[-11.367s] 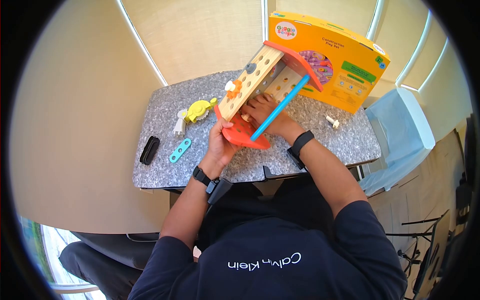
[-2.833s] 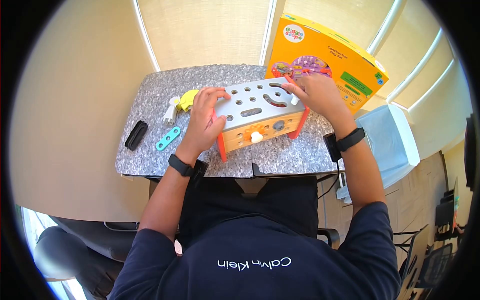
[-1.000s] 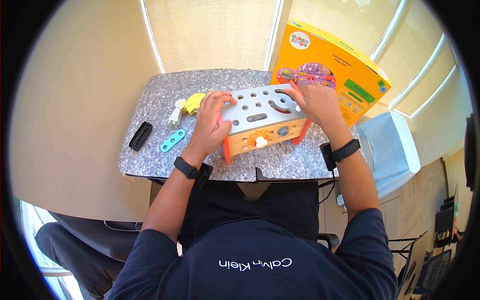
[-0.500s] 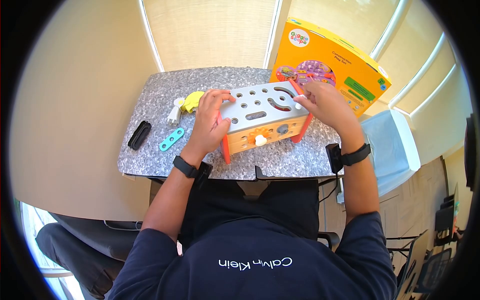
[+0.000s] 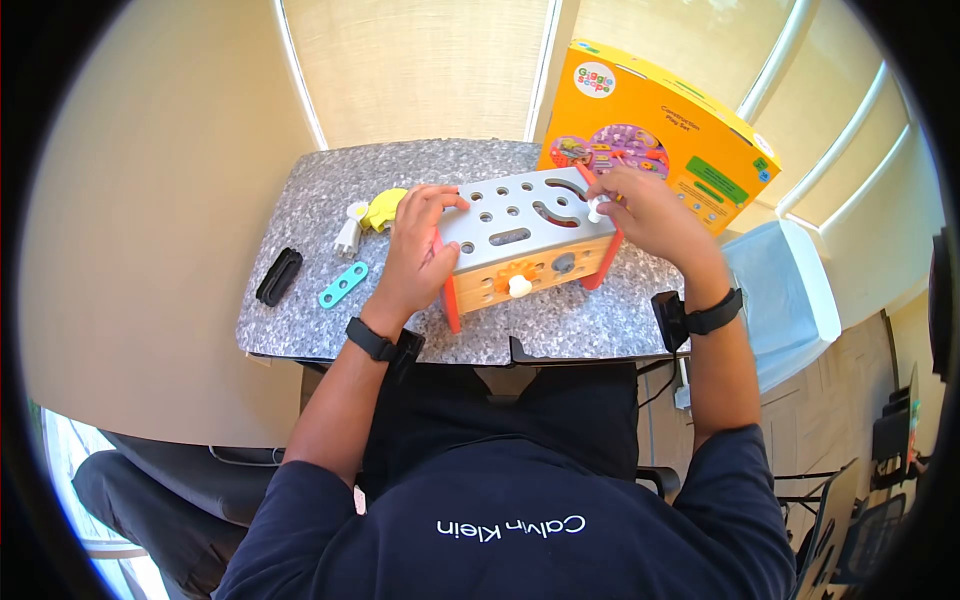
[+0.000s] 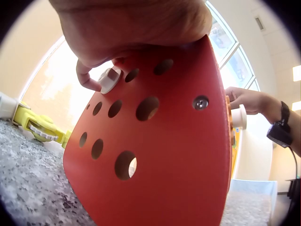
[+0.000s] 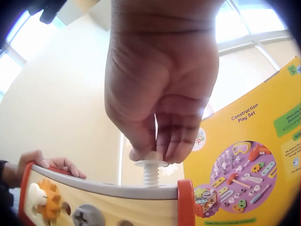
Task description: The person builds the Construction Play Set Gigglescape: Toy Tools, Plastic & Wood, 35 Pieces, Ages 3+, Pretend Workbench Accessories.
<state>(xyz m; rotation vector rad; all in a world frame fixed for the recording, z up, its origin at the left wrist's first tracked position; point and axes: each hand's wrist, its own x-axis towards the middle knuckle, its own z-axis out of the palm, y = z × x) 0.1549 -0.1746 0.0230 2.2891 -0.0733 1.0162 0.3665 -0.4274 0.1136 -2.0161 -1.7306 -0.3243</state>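
The toy workbench (image 5: 525, 236) stands upright on the grey speckled table, its grey holed top facing up between red end panels (image 6: 188, 150). My left hand (image 5: 415, 245) grips its left end, fingers and thumb bent over the edge of the top. Beside those fingers, a white cap (image 6: 110, 80) sits in a hole of that panel. At the right end, my right hand (image 7: 162, 89) pinches the head of a white toy screw (image 7: 151, 174), whose thread stands upright at the top. An orange gear with a white knob (image 5: 520, 285) and a grey piece (image 5: 564, 263) sit on the front.
Left of the workbench lie a yellow toy piece (image 5: 384, 209), a pale grey piece (image 5: 349, 232), a turquoise holed strip (image 5: 344, 285) and a black case (image 5: 279, 277). A yellow Construction Play Set box (image 5: 700, 150) stands behind. A lined bin (image 5: 785, 300) is right of the table (image 5: 330, 170).
The workbench, tipped up in both hands earliest, now stands on the table. Over the last second, my right hand has shifted and turned slightly at the screw, while my left hand stays put.
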